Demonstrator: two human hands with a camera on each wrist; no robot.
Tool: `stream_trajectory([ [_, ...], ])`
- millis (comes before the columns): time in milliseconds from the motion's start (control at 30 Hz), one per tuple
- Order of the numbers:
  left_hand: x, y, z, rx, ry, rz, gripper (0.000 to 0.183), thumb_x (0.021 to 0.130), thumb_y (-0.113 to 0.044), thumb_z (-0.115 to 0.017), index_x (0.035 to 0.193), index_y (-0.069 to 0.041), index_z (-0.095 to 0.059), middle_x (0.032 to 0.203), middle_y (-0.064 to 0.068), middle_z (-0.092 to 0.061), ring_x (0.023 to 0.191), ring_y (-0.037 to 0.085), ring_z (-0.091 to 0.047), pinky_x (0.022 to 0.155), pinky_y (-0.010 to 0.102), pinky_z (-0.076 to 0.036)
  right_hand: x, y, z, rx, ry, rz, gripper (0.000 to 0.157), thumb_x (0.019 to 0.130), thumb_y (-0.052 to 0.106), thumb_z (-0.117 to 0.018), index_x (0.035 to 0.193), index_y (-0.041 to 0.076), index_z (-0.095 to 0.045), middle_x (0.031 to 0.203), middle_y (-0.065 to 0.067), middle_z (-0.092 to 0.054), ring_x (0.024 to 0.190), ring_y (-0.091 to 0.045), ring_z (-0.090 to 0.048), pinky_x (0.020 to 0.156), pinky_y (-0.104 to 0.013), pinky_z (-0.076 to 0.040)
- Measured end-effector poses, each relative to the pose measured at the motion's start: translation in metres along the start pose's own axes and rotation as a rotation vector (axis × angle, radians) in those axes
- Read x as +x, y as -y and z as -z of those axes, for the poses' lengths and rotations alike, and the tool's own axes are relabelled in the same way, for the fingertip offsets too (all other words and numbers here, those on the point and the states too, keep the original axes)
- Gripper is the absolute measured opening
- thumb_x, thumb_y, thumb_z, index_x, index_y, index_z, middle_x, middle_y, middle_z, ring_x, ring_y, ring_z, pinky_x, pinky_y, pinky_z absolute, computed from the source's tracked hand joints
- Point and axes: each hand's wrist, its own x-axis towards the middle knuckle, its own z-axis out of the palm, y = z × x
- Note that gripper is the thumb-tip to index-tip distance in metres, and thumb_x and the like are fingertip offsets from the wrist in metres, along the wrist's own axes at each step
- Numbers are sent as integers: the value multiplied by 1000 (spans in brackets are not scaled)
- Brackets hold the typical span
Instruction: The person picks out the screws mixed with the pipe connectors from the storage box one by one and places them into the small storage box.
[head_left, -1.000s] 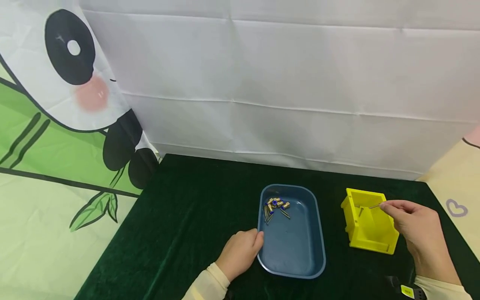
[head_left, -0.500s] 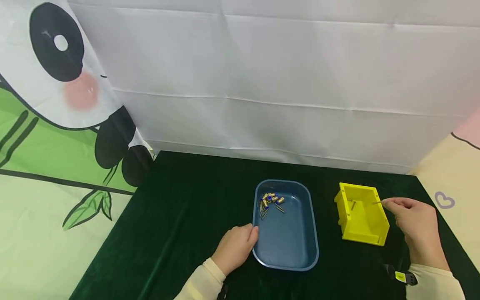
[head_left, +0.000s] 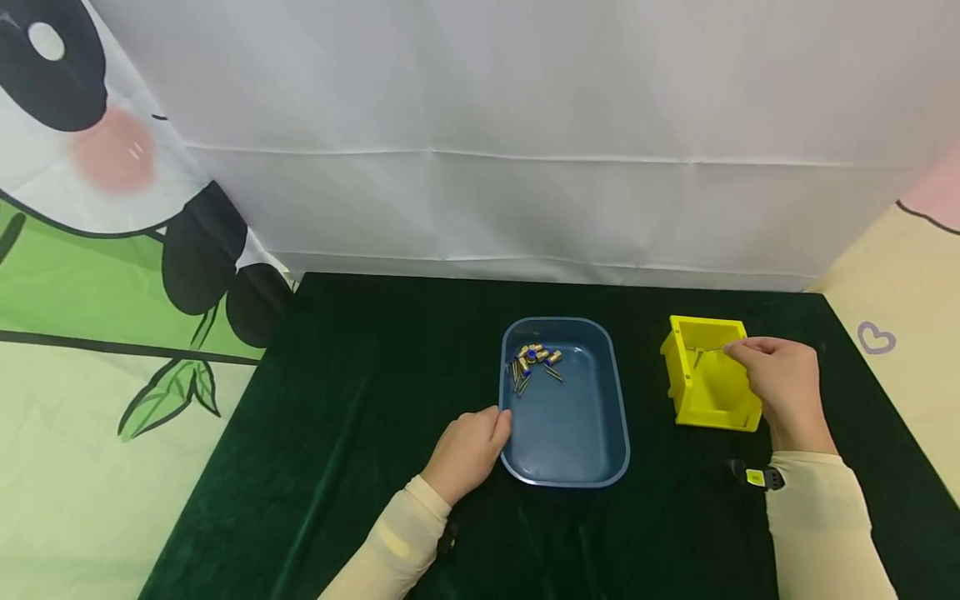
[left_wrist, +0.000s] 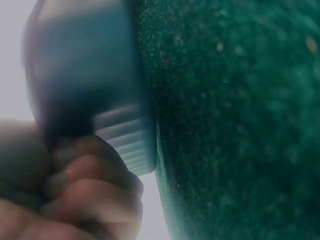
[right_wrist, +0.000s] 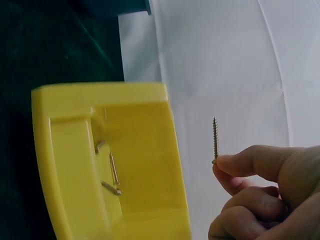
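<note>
My left hand (head_left: 468, 452) grips the left rim of a blue tray (head_left: 566, 442), with fingers (left_wrist: 95, 192) curled at its edge in the left wrist view. Brass fittings with blue ends (head_left: 532, 355) and several screws (head_left: 522, 386) lie in the tray's far left part. My right hand (head_left: 783, 383) is at the right side of a yellow bin (head_left: 720, 417). Its thumb and forefinger pinch a screw (right_wrist: 215, 140) by the head, point upward in the right wrist view. A few screws (right_wrist: 113, 169) lie inside the bin.
Tray and bin stand apart on a dark green cloth-covered table (head_left: 397, 350). A white cloth backdrop (head_left: 450, 208) hangs behind the table's far edge. A panda print (head_left: 112, 167) is on the left wall.
The head view has tilted downward, shifting everything up in the frame. My right hand has moved left over the bin's edge with the screw. The left hand keeps its grip on the tray.
</note>
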Motion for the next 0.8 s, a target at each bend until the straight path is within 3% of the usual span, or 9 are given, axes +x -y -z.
stream_trajectory([
  [133, 0, 0, 2, -1, -1, 5, 39, 108, -30, -39, 73, -20, -51, 59, -4, -47, 49, 10, -48, 46, 26, -38, 1, 7, -6, 6, 9, 16, 60, 97, 51, -55, 134, 4, -59, 125, -10, -46, 99, -27, -48, 67, -26, -48],
  [333, -4, 1, 4, -6, 0, 37, 39, 108, -32, -38, 73, -19, -52, 59, -3, -48, 49, 12, -49, 46, 27, -38, 0, 12, -17, 42, 9, -3, 60, 97, 52, -55, 136, 7, -59, 141, -12, -43, 113, -31, -47, 73, -24, -54],
  [500, -5, 2, 4, -5, 4, 34, 40, 108, -33, -38, 74, -19, -52, 59, -3, -48, 49, 11, -49, 46, 27, -38, -4, 15, -18, 39, 8, 14, 61, 96, 54, -55, 135, 6, -59, 140, -12, -42, 111, -28, -46, 72, -24, -50],
  [567, -4, 2, 4, -3, 10, 26, 40, 108, -33, -37, 74, -20, -52, 60, -3, -49, 49, 11, -50, 47, 27, -39, -7, 18, -17, 39, 18, 32, 61, 96, 55, -56, 133, 7, -60, 132, -10, -44, 105, -26, -46, 69, -25, -49],
  [667, -2, 1, 4, -8, 19, 12, 40, 109, -33, -36, 75, -20, -53, 60, -3, -49, 49, 11, -50, 47, 27, -40, -12, 24, -16, 62, 37, 68, 58, 95, 53, -59, 128, 6, -62, 103, -6, -51, 81, -22, -50, 60, -27, -45],
  [800, 1, -1, 4, -16, 28, 3, 40, 109, -33, -36, 75, -20, -53, 60, -3, -50, 50, 12, -51, 47, 28, -40, -18, 37, -18, 131, 83, 129, 54, 94, 47, -65, 122, 1, -63, 71, 2, -44, 53, -17, -43, 51, -27, -38],
])
